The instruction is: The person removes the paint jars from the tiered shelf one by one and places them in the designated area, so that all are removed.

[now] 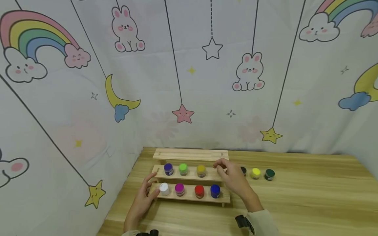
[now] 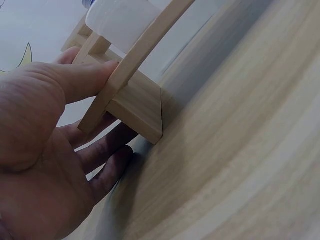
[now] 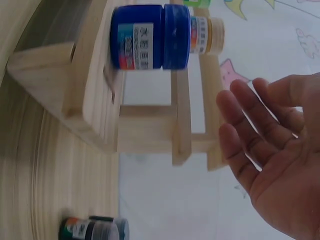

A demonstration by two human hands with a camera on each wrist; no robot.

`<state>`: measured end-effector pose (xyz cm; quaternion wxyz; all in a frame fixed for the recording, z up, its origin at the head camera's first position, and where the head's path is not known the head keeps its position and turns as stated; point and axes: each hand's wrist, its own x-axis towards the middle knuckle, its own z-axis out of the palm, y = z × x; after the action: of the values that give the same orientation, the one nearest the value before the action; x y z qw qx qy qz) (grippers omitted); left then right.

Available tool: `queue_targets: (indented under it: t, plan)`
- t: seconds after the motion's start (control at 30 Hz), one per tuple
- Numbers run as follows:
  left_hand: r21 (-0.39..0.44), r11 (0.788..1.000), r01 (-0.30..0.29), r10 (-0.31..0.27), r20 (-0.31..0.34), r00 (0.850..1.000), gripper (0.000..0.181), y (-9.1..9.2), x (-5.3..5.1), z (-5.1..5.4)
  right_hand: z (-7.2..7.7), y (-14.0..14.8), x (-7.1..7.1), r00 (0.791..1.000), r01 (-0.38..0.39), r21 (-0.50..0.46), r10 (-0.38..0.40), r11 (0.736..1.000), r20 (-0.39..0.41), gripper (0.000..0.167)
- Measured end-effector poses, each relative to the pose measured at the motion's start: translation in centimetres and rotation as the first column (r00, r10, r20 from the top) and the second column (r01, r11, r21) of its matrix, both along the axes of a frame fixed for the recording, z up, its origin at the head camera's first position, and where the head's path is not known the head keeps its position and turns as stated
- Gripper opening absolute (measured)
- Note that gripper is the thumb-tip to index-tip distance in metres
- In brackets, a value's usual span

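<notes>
The stepped wooden rack (image 1: 190,154) is facing me, running lengthwise left-to-right on the table (image 1: 310,196); my left hand (image 1: 144,193) is gripping one end, my right hand (image 1: 233,176) hovering, loosely spread, near the other.

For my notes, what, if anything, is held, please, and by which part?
The left hand holds the wooden rack by its left end; the right hand, nothing.

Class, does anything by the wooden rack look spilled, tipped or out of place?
Nothing looks spilled or tipped; visible paint jars stand upright. Only the black jar, yellow jar and dark green jar sit off the wooden rack, on the table to its right.
</notes>
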<state>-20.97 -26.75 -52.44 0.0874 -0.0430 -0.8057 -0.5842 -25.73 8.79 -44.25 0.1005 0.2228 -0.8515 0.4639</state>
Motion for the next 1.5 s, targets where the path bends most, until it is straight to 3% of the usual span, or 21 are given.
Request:
queue_targets:
  t: [0.57,0.8,1.1,1.3,1.5]
  plan:
    - [-0.008,1.000,0.021,-0.021,0.014,1.000,0.062,0.2,-0.7,0.3,-1.4,-3.1,-0.3,1.000,-0.014,0.061,0.016,0.998,-0.021,0.027]
    - [-0.024,0.999,0.033,-0.032,0.009,0.999,0.062,0.4,-0.9,0.4,-2.0,-3.6,-0.5,0.999,0.023,0.049,-0.020,0.999,-0.046,0.027]
    - [-0.011,0.999,0.034,-0.034,0.018,0.999,0.062,0.4,-0.6,0.1,-2.3,-3.6,-0.4,0.998,0.037,0.052,-0.034,0.998,-0.047,0.027]
    - [-0.007,1.000,0.018,-0.018,0.018,1.000,0.062,0.2,-0.2,0.1,-1.8,-3.4,-0.4,1.000,0.009,0.082,-0.008,0.997,-0.008,0.033]
    - [-0.012,1.000,0.010,-0.010,-0.016,1.000,0.062,-0.1,0.0,-0.1,-1.5,-2.6,-0.8,0.997,-0.080,0.107,0.078,0.991,0.016,0.042]
